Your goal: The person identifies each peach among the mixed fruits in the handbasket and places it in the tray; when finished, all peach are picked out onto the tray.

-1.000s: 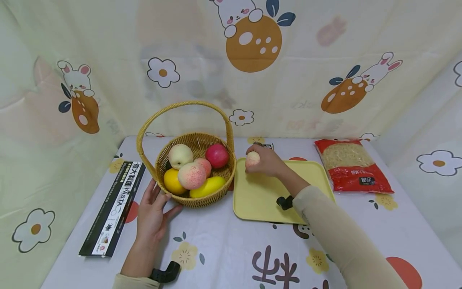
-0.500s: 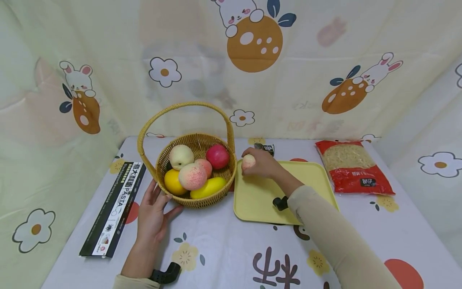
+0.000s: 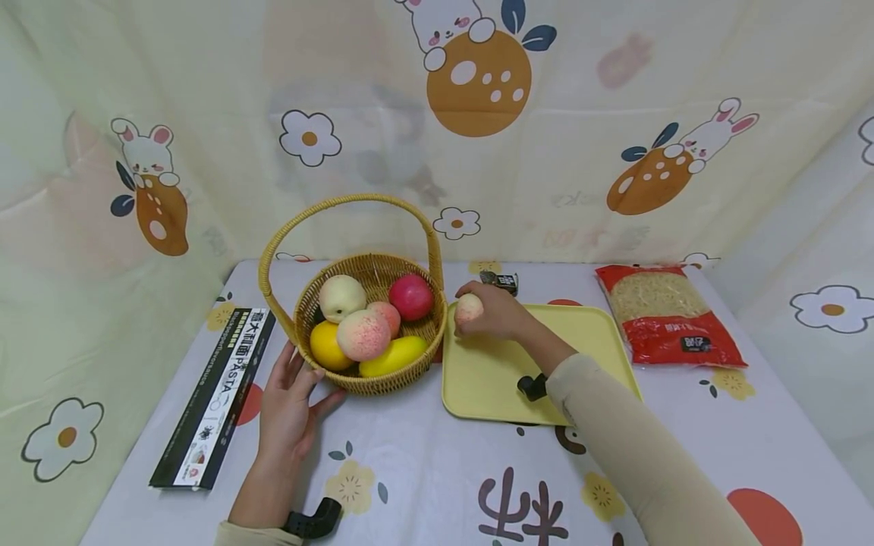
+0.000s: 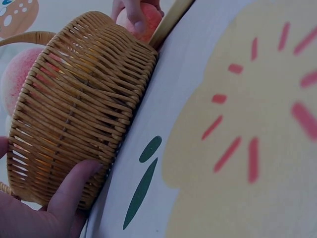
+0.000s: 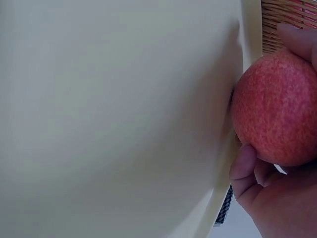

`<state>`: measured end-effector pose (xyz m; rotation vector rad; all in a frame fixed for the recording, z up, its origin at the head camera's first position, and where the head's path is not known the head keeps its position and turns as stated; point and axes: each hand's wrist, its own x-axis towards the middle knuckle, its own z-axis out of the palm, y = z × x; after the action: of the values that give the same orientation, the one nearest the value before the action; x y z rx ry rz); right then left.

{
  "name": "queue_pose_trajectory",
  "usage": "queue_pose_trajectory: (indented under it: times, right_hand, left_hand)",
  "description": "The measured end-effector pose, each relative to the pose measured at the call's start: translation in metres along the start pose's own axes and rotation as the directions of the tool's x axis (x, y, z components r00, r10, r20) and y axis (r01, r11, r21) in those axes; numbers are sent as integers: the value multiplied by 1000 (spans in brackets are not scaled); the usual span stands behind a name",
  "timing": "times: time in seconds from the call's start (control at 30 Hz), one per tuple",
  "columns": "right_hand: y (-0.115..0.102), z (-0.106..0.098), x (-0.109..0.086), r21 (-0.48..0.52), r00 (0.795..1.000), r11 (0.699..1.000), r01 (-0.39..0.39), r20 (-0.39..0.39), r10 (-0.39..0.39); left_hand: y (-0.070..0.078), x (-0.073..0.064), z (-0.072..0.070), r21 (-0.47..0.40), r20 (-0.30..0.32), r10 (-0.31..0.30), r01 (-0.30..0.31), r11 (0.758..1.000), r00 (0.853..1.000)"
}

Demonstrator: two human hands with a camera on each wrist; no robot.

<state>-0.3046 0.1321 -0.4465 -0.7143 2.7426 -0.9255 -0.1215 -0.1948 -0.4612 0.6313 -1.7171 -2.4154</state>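
My right hand (image 3: 505, 312) grips a pink-speckled peach (image 3: 469, 312) over the left end of the yellow tray (image 3: 485, 383). In the right wrist view the peach's red side (image 5: 277, 109) faces the camera, close by the tray's edge. A wicker basket (image 3: 382, 384) with a tall handle stands left of the tray. My left hand (image 3: 287, 413) rests against its near left side, fingers extended and thumb (image 4: 74, 188) lying along the woven wall. Inside are a large speckled peach (image 3: 364, 335), a pale round fruit (image 3: 342, 297), a dark red fruit (image 3: 410, 296) and yellow fruits (image 3: 394, 356).
A long black-and-white pasta box (image 3: 212, 398) lies left of the basket. Right of the tray is a red-and-clear bag (image 3: 665, 315) of dry food. A small black packet (image 3: 501, 282) sits behind the tray. A printed curtain (image 3: 369, 91) hangs at the back.
My right hand has shifted slightly left with the peach toward the basket, then stayed nearly still over the last half second. The left hand and basket have not moved.
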Motion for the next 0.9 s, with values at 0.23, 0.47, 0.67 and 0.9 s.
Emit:
queue_pose_trajectory:
  times: [0.23,0.47,0.67,0.9]
  right_hand:
    - [3,0,-7,18,999,999,30,28,-31]
    - [3,0,-11,54,999,998,30,38,-32]
    - [4,1,-12,52,998,998,45,31,-47]
    - [6,1,-15,65,999,998,28,35,-30]
  left_hand:
    - [1,0,0,5,0,-3,3,1000,1000]
    - [2,-2,1,5,-1,-6,6,1000,1000]
    - [3,-1,1,10,-9,-9,9,1000,1000]
    - [3,-1,2,15,-13,-11,11,1000,1000]
